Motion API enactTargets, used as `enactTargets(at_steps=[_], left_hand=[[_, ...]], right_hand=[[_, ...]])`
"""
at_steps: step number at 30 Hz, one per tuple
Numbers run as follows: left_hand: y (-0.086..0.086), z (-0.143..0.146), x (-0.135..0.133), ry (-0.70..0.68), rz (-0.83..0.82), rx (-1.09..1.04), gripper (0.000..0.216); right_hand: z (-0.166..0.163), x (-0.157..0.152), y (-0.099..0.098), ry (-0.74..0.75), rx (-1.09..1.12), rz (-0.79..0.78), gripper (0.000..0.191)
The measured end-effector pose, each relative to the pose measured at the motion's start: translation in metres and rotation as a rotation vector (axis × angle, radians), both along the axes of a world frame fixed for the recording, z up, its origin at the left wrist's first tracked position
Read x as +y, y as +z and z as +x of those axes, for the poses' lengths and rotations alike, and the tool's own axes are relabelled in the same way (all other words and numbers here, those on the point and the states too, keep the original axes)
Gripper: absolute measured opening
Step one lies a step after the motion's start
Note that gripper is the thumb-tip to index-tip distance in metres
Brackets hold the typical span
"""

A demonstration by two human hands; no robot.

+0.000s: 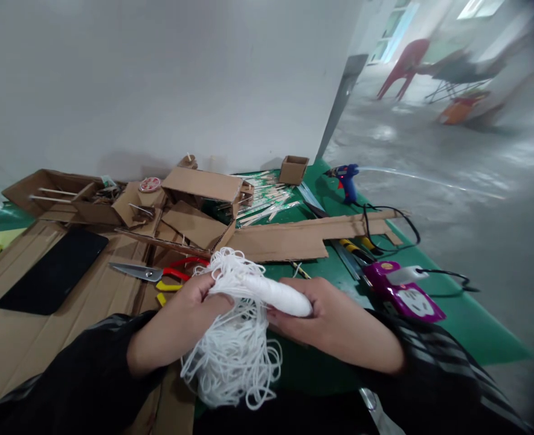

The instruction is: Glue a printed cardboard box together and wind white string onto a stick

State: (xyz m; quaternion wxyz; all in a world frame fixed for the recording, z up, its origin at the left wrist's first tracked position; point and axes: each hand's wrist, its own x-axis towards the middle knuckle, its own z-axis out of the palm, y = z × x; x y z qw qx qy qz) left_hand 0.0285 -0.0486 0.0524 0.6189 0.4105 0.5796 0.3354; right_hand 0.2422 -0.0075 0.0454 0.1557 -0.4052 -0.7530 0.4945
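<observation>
Left hand [199, 305]: your grip holds loose white cord [235, 362].
Right hand [321, 314]: your grip holds one end of the white roll [278, 294].
Cord position: between your hands, loops draping below.
Scissors [147, 273]: on cardboard [83, 302], near your left hand.

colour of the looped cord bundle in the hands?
Plain white looped cord bundle; seen in the head view.

At the left of the frame, a flat black object [54, 270] lies on cardboard [22, 350]. Right of it are red-handled scissors [145, 273]. Above the centre, a small box [291, 173] stands beside thin sticks [269, 194]. Right of centre there is a blue glue gun [348, 181], and lower, a purple power strip [396, 296]. A red chair [406, 60], blurred, is in the upper right.
</observation>
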Motion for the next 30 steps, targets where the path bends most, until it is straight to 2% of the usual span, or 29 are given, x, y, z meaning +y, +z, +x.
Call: enactTargets(at_steps=[3,7,11,14,18,22,27,30], left_hand=[[0.004,0.002,-0.001,-0.095,0.077,0.072,0.014],[-0.001,0.0,-0.001,-0.217,0.296,0.288,0.027],[-0.004,0.001,0.0,-0.233,0.345,0.475,0.048],[-0.003,0.003,0.002,-0.255,0.362,0.455,0.037],[-0.002,0.005,0.003,-0.264,0.468,0.579,0.015],[-0.002,0.006,0.002,-0.212,0.571,0.622,0.015],[0.002,0.012,0.003,-0.185,0.468,0.648,0.013],[0.001,0.015,0.005,-0.187,0.418,0.659,0.012]], right_hand=[[0.0,0.001,0.0,-0.014,0.148,-0.076,0.015],[-0.001,0.001,-0.001,-0.047,0.272,-0.167,0.021],[-0.004,-0.001,-0.004,-0.086,0.326,-0.248,0.028],[-0.006,-0.001,-0.005,-0.11,0.325,-0.257,0.029],[-0.007,-0.002,-0.007,-0.126,0.358,-0.253,0.029],[-0.011,-0.007,-0.01,-0.161,0.393,-0.268,0.026],[-0.021,-0.015,-0.013,-0.15,0.418,-0.284,0.029],[-0.024,-0.016,-0.014,-0.169,0.383,-0.212,0.023]])
